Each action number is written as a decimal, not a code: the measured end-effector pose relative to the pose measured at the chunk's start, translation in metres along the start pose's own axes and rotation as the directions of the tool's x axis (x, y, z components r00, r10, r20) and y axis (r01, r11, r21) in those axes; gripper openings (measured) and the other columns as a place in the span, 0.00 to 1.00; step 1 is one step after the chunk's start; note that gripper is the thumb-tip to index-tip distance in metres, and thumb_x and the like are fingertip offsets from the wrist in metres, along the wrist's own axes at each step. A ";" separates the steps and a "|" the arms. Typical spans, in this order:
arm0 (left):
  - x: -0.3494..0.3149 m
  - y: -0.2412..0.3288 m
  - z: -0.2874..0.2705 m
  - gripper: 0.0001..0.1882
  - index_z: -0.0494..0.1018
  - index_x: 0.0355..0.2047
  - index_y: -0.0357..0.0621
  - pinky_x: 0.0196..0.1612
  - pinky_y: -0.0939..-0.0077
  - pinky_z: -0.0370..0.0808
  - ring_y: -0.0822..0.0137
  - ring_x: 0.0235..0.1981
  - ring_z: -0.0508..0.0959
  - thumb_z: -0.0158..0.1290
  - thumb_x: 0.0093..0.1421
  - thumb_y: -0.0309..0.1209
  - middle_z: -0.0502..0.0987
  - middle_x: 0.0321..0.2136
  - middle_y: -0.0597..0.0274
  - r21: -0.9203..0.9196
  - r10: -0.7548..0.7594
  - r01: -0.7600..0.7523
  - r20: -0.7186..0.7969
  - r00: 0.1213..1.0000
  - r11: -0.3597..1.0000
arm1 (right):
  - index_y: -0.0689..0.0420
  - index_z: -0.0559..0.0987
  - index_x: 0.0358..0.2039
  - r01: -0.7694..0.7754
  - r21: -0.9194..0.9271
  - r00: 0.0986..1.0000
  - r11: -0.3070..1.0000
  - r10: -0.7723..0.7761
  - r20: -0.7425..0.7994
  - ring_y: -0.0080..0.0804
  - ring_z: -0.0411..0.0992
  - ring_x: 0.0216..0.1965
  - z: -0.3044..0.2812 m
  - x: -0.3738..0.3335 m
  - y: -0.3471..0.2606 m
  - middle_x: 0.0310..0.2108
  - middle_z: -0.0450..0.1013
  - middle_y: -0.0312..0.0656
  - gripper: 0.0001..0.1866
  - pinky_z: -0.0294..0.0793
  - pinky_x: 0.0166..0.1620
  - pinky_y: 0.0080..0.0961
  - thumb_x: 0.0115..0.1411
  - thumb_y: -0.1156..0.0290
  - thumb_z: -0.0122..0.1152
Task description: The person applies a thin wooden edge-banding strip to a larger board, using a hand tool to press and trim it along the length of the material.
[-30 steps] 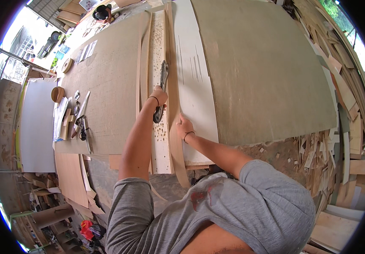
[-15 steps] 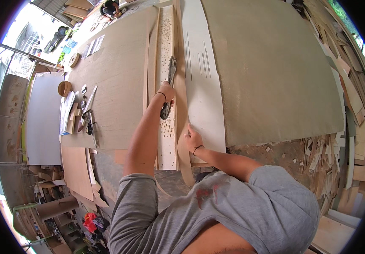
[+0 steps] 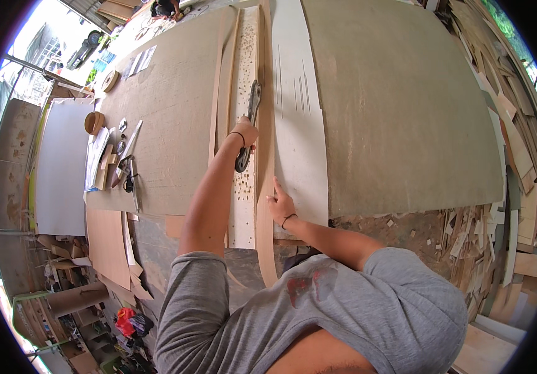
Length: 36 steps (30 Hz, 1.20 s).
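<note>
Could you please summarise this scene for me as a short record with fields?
Left hand: closed around a long, dark, metal-looking tool
Right hand: at the right edge of a long, flat, wood-coloured strip; firmness of hold unclear
Beneath left hand: long white board with scattered brown spots
Right of strip: flat white panel with thin dark lines
Farther right: large, flat, olive-brown sheet

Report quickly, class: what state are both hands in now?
Left hand: closed around a dark, elongated, metal-looking tool.
Right hand: at a long, flat, light-brown strip; grip cannot be told.
</note>
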<state>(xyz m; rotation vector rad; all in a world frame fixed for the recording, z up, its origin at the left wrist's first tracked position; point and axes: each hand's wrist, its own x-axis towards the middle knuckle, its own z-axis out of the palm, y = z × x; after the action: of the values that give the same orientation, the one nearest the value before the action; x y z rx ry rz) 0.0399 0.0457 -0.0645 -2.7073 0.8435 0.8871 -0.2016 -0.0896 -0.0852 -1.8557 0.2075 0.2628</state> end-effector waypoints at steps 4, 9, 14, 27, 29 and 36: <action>-0.014 0.040 -0.034 0.09 0.68 0.31 0.43 0.27 0.64 0.67 0.66 0.24 0.74 0.39 0.55 0.30 0.74 0.27 0.60 -0.499 -0.279 0.241 -0.001 0.960 0.833 | 0.53 0.59 0.54 -0.041 -0.030 0.996 0.999 0.039 -0.082 0.45 0.68 0.23 0.004 0.020 0.019 0.19 0.69 0.51 0.29 0.66 0.29 0.36 0.49 0.71 0.50; -0.032 0.030 -0.020 0.11 0.69 0.32 0.36 0.32 0.67 0.68 0.63 0.22 0.75 0.39 0.55 0.28 0.75 0.25 0.59 -0.810 -0.498 0.443 0.223 0.838 0.384 | 0.54 0.60 0.54 -0.079 -0.047 0.996 0.996 0.077 -0.040 0.46 0.69 0.27 0.015 0.029 0.007 0.24 0.70 0.52 0.29 0.67 0.34 0.37 0.48 0.70 0.49; -0.025 0.028 -0.018 0.13 0.75 0.28 0.33 0.42 0.70 0.66 0.61 0.26 0.76 0.41 0.54 0.27 0.76 0.23 0.55 -0.369 -0.278 0.241 -0.051 0.959 0.898 | 0.53 0.60 0.54 -0.061 -0.091 0.995 0.994 0.054 -0.079 0.50 0.68 0.40 0.002 0.063 -0.005 0.38 0.69 0.56 0.29 0.66 0.44 0.37 0.49 0.69 0.49; -0.020 0.027 -0.011 0.11 0.74 0.27 0.42 0.25 0.72 0.70 0.69 0.18 0.75 0.41 0.55 0.30 0.73 0.17 0.66 -0.502 -0.467 0.465 0.131 0.875 0.730 | 0.53 0.65 0.52 0.032 -0.069 0.999 0.997 -0.034 -0.025 0.34 0.68 0.18 0.005 0.003 0.020 0.17 0.70 0.46 0.27 0.67 0.27 0.30 0.48 0.70 0.52; -0.017 0.019 -0.011 0.09 0.71 0.30 0.41 0.23 0.72 0.70 0.69 0.17 0.74 0.41 0.56 0.29 0.73 0.17 0.66 -0.459 -0.438 0.442 0.122 0.891 0.771 | 0.54 0.65 0.51 0.055 -0.129 0.997 0.990 -0.062 -0.055 0.36 0.68 0.18 0.008 0.009 0.019 0.17 0.70 0.46 0.27 0.67 0.27 0.31 0.47 0.70 0.52; -0.049 0.059 -0.052 0.18 0.48 0.44 0.28 0.12 0.68 0.70 0.64 0.14 0.73 0.39 0.55 0.21 0.71 0.16 0.52 -0.780 -0.468 0.393 0.146 0.871 0.488 | 0.55 0.67 0.49 -0.033 -0.133 0.998 0.991 0.027 -0.053 0.45 0.69 0.29 0.002 0.028 0.017 0.27 0.71 0.52 0.25 0.68 0.36 0.35 0.47 0.70 0.51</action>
<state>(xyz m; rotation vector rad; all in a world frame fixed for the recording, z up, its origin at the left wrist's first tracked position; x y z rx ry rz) -0.0001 0.0033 0.0070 -3.4415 -0.4211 1.2212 -0.1798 -0.0932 -0.1090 -1.9947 0.2585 0.2554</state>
